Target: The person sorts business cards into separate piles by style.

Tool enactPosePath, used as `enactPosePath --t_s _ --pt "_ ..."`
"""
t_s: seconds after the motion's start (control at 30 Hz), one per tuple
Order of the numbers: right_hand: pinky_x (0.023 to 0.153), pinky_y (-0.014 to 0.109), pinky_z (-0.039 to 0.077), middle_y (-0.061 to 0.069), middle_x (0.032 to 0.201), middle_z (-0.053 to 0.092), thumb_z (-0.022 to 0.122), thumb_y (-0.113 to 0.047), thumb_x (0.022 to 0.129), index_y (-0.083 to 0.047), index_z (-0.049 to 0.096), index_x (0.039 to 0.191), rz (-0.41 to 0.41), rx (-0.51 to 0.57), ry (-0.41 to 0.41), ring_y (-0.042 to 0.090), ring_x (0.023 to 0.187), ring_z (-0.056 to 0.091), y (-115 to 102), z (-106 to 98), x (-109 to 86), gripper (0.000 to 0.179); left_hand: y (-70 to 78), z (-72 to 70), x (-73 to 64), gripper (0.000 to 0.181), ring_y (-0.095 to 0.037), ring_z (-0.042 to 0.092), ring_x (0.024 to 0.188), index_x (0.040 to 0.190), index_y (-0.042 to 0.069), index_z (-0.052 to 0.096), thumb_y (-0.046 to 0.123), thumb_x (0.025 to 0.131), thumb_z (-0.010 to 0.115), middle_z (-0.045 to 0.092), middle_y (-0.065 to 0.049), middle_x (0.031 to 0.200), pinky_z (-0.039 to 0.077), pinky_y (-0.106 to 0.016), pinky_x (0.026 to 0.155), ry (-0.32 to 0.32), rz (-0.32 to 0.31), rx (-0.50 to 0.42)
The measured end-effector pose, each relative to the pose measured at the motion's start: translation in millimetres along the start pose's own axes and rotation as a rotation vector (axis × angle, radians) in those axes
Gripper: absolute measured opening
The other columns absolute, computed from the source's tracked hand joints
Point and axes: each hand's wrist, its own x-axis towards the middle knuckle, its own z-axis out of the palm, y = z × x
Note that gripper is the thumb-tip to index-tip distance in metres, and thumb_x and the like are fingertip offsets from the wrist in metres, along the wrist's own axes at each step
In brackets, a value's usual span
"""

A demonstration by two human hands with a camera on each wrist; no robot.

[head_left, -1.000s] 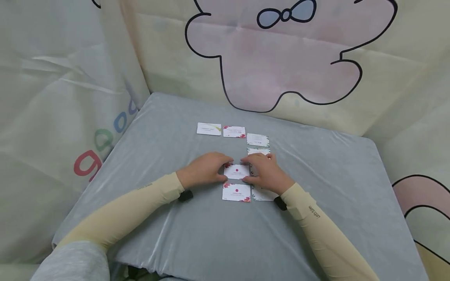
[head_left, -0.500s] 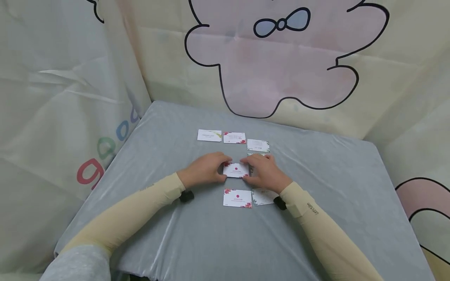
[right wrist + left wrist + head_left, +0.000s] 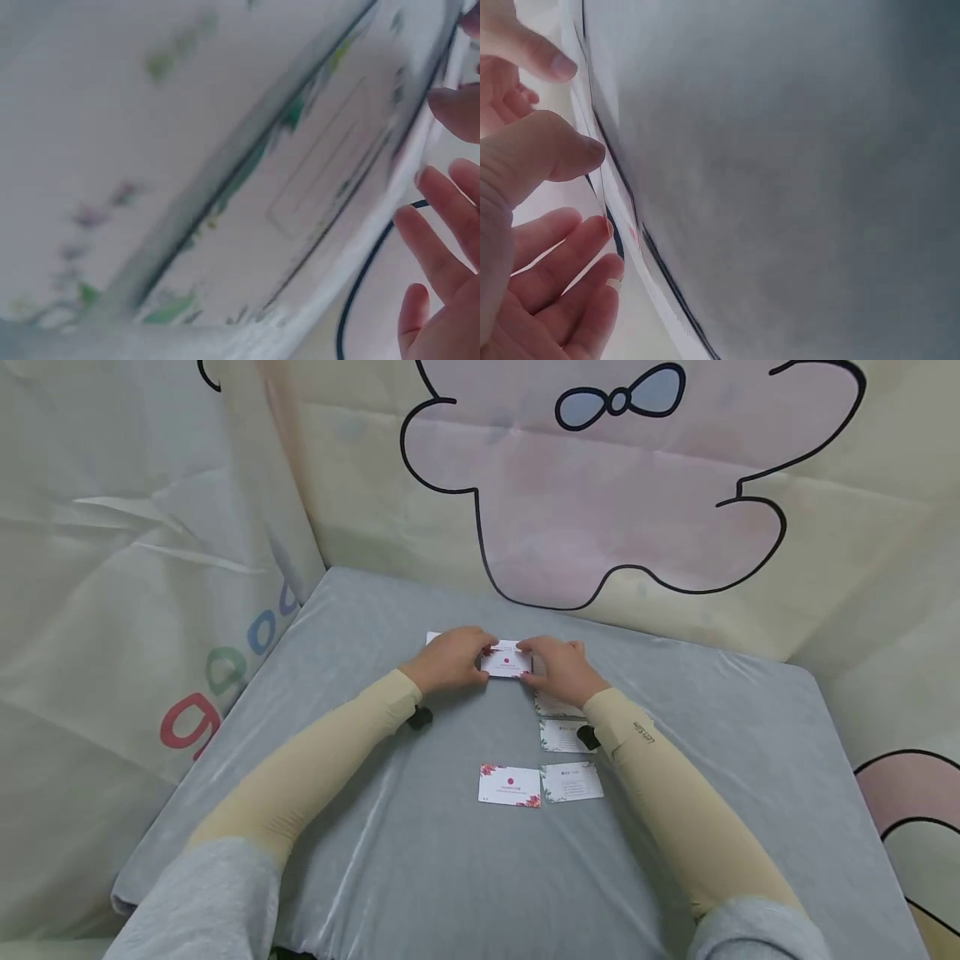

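Observation:
A white business card [image 3: 506, 663] with red flowers at its corners is held between both hands at the back of the cards. My left hand [image 3: 452, 660] pinches its left end, with the thumb on the near corner. At its right end, my right hand [image 3: 561, 668] grips it the same way. Just behind it, a second red-flowered card is partly covered. In the left wrist view, the left thumb [image 3: 577, 154] and fingers meet a thin card edge.
Green-leaf cards [image 3: 572, 782] run down the right column, partly under the right hand and wrist. A red-flowered card [image 3: 509, 786] lies at the front left. Another card [image 3: 432, 636] peeks out behind the left hand. Grey cloth [image 3: 420, 877] covers the table, and printed fabric hangs behind.
Both hands have carried the red-flowered card from the middle of the layout away from the body to the back row. The front red-flowered card stays put. The head view shifts slightly.

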Motion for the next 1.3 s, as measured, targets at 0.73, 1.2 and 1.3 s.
enactPosePath --t_s 0.73,1.2,1.3 --pt "0.119 0.062 0.026 0.009 0.164 0.054 0.075 -0.034 0.103 -0.016 0.056 0.156 0.108 0.051 -0.050 0.031 0.157 0.044 9 0 26.3 0.060 -12.3 1.2 21.8 0.059 -0.024 0.062 0.125 0.149 0.008 0.062 0.028 0.096 0.078 0.068 -0.009 0.140 0.049 -0.044 0.116 -0.024 -0.068 -0.012" --pt "0.119 0.063 0.024 0.009 0.163 0.056 0.071 -0.037 0.104 -0.016 0.055 0.157 0.101 0.057 -0.032 0.031 0.155 0.048 15 3 22.3 0.059 -12.4 2.7 18.1 0.060 -0.027 0.062 0.131 0.150 0.007 0.062 0.028 0.096 0.076 0.067 -0.011 0.143 0.048 -0.046 0.118 0.017 -0.048 0.038" --pt "0.121 0.064 0.022 0.008 0.163 0.055 0.071 -0.040 0.104 -0.017 0.054 0.157 0.095 0.071 -0.015 0.031 0.155 0.048 14 2 14.3 0.061 -9.3 3.3 4.9 0.063 -0.028 0.062 0.131 0.152 0.006 0.060 0.029 0.096 0.075 0.066 -0.012 0.143 0.049 -0.046 0.117 0.033 -0.049 0.066"
